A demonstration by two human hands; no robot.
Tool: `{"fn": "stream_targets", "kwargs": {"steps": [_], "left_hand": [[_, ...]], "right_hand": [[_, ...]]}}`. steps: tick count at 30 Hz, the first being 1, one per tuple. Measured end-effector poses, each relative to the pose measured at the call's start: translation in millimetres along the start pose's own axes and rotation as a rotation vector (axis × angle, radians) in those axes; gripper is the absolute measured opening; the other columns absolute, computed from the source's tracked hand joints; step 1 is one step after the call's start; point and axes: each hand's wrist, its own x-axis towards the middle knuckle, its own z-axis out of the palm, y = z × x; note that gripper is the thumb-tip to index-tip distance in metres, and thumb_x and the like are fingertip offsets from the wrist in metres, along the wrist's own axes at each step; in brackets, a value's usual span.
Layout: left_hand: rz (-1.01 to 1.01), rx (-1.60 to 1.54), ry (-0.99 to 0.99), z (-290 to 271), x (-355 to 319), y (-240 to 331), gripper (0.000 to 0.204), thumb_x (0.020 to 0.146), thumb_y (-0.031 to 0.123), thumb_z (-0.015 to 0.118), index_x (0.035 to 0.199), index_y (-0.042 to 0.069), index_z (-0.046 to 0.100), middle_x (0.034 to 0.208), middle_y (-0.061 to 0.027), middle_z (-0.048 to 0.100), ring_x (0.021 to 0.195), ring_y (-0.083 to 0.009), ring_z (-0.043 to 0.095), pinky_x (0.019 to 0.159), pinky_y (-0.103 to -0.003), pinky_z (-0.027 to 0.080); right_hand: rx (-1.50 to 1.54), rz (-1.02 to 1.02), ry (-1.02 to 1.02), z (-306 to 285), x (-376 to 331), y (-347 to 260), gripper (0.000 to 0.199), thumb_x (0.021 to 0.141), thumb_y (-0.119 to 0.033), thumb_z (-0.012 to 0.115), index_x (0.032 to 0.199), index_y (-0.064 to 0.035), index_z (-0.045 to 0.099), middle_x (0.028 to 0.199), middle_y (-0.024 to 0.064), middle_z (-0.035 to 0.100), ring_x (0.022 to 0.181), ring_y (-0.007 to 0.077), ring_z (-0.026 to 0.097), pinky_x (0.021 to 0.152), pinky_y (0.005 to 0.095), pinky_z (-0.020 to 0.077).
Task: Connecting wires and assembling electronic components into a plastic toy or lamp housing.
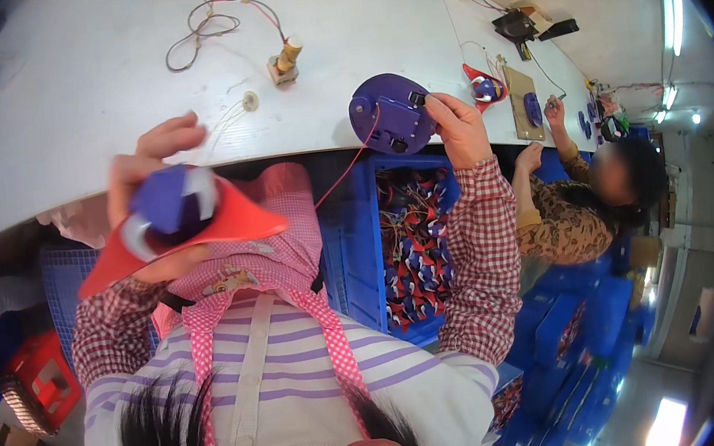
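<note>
At the tabletop's point(100, 93) near edge, right hand point(456, 125) pinches the purple disc point(389, 113); left hand point(151, 170) grips the red-and-blue part point(178, 220); steady both, wire slack.

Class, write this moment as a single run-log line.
left hand: holds red-and-blue toy part | right hand: grips purple disc at table edge | blue crate: below, full of parts

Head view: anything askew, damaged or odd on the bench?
Nothing looks damaged or spilled. Loose wires lie tangled on the white table, and a thin red wire trails off the purple disc part held by the right hand over the table edge.
</note>
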Motion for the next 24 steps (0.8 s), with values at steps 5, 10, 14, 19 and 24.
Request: {"fn": "stream_targets", "kwargs": {"steps": [5,10,14,19,24], "left_hand": [[-0.293,-0.323,0.189,-48,-26,49,0.081,0.065,0.044,0.076,0.124,0.007,0.035,0.115,-0.0222,0.052,0.098,-0.0287,0.058,0.085,-0.030,0.048],[-0.390,-0.508,0.358,-117,-61,99,0.076,0.080,0.040,0.061,0.139,0.007,0.025,0.119,-0.0266,0.050,0.104,-0.0290,0.054,0.091,-0.033,0.043],[-0.317,-0.621,0.600,-154,-100,135,0.064,0.088,0.030,0.051,0.141,0.005,0.024,0.124,-0.0285,0.046,0.114,-0.0301,0.049,0.099,-0.037,0.038],[-0.378,-0.374,0.822,-179,-130,119,0.051,0.091,0.013,0.043,0.138,0.001,0.030,0.134,-0.0255,0.039,0.126,-0.0323,0.038,0.109,-0.041,0.028],[-0.583,-0.083,0.737,-185,-111,60,0.052,0.089,0.012,0.049,0.134,-0.007,0.031,0.130,-0.0223,0.045,0.121,-0.0303,0.044,0.106,-0.036,0.031]], "right_hand": [[0.298,0.089,-0.122,32,-6,-10,0.024,0.088,-0.012,0.059,0.105,0.0047,0.061,0.084,0.0057,0.063,0.069,0.0092,0.054,0.062,0.0182,0.0435],[0.339,0.140,-0.338,82,2,-18,0.025,0.088,-0.010,0.058,0.108,0.0049,0.060,0.088,0.0074,0.064,0.070,0.0097,0.056,0.062,0.0188,0.0451],[0.284,0.152,-0.486,128,10,-31,0.026,0.087,-0.008,0.058,0.110,0.0048,0.060,0.089,0.0073,0.064,0.072,0.0100,0.056,0.064,0.0188,0.0451],[-0.017,-0.180,-0.497,176,17,-40,0.034,0.081,-0.006,0.063,0.113,0.0038,0.059,0.087,0.0050,0.064,0.074,0.0097,0.055,0.068,0.0193,0.0446],[-0.529,-0.883,-0.123,210,7,-23,0.037,0.069,-0.007,0.068,0.104,-0.0019,0.057,0.082,0.0080,0.052,0.065,0.0200,0.050,0.059,0.0281,0.0424]]}}
